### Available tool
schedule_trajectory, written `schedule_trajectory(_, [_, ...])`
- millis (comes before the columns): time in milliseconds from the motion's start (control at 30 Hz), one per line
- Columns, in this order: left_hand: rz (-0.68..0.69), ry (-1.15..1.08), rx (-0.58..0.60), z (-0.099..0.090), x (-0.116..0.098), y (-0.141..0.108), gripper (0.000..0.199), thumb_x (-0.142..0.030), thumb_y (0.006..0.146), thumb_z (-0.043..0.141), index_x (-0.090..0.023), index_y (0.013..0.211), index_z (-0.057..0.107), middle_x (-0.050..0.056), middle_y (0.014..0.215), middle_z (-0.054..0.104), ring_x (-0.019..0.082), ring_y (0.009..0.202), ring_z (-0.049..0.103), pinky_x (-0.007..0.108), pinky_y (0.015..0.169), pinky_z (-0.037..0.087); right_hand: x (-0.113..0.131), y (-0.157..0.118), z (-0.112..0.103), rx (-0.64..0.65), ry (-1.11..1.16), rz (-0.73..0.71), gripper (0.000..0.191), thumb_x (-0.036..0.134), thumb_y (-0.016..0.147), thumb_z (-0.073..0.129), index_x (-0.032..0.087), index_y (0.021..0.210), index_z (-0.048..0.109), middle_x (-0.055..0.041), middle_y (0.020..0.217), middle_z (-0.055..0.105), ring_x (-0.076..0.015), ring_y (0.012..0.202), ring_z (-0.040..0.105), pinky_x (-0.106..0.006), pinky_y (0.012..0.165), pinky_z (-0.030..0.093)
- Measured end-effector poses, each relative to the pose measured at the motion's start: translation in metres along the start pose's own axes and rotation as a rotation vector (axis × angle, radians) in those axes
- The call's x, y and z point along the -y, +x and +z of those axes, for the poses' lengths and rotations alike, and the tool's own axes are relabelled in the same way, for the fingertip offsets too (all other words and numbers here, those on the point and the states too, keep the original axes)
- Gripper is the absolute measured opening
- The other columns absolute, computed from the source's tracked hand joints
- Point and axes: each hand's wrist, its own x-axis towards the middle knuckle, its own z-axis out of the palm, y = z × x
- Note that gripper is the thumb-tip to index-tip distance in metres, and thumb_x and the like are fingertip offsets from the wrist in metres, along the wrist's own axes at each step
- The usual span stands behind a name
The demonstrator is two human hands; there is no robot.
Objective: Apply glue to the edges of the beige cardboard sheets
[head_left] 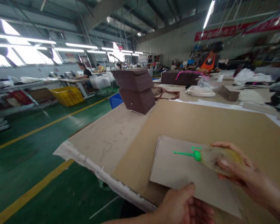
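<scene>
Squeeze bottle (214, 154), green-nozzled, sits clasped in the right hand (247, 174) over a stack of greyish sheets (175, 168) on the desk (121, 137). The left hand (180, 203) has its thumb at the stack's near edge (whether it pinches, I can't tell). Beyond both hands, leftward, brown panels (138, 98) stand piled.

With our right hand (248, 171) we gripped a squeeze bottle (211, 159), its green nozzle (197, 155) pointing left over a stack of greyish-beige sheets (171, 165), while our left hand (178, 200) had its thumb at their near edge. Beyond, we saw dark brown panels (137, 96) piled high on the worktable (112, 143) and a co-worker (208, 63) in orange.
</scene>
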Motion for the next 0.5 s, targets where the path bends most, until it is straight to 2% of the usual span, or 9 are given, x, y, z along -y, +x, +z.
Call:
schedule_trajectory(67, [-0.001, -0.011, -0.003, 0.005, -0.003, -0.002, 0.081, -0.041, 0.098, 0.001, -0.003, 0.066, 0.065, 0.01, 0.066, 0.058, 0.015, 0.053, 0.056, 0.029, 0.059, 0.039, 0.008, -0.004, 0.007, 0.056, -0.114, -0.074, 0.063, 0.059, 0.064, 0.073, 0.03, 0.115, 0.052, -0.0026, 0.081, 0.064, -0.0213, 0.062, 0.06, -0.029, 0.051, 0.053])
schedule_trajectory(200, [-0.002, -0.013, -0.026, 0.01, -0.004, -0.005, 0.083, -0.043, 0.097, -0.003, -0.005, 0.066, 0.064, 0.009, 0.072, 0.058, 0.015, 0.054, 0.057, 0.029, 0.057, 0.038, 0.023, -0.007, 0.024, 0.067, -0.339, -0.264, 0.052, 0.061, 0.064, 0.07, 0.027, 0.101, 0.059, -0.0024, 0.079, 0.064, -0.0211, 0.061, 0.06, -0.028, 0.049, 0.051])
schedule_trajectory(367, [0.019, 0.016, -0.013, 0.011, -0.001, -0.004, 0.08, -0.043, 0.098, -0.001, -0.006, 0.066, 0.063, 0.009, 0.071, 0.058, 0.014, 0.053, 0.056, 0.027, 0.057, 0.038, 0.022, -0.002, 0.035, 0.143, -0.385, -0.344, 0.044, 0.056, 0.073, 0.067, 0.029, 0.106, 0.059, -0.0009, 0.082, 0.064, -0.02, 0.066, 0.062, -0.026, 0.053, 0.052])
schedule_trajectory(500, [0.009, 0.076, -0.004, 0.014, -0.001, -0.006, 0.077, -0.037, 0.099, 0.001, -0.008, 0.062, 0.062, 0.007, 0.061, 0.055, 0.012, 0.05, 0.053, 0.025, 0.058, 0.037, 0.016, 0.0, 0.035, 0.108, -0.391, -0.441, 0.038, 0.05, 0.075, 0.07, 0.03, 0.106, 0.061, -0.0015, 0.093, 0.065, -0.0208, 0.077, 0.064, -0.025, 0.058, 0.054])
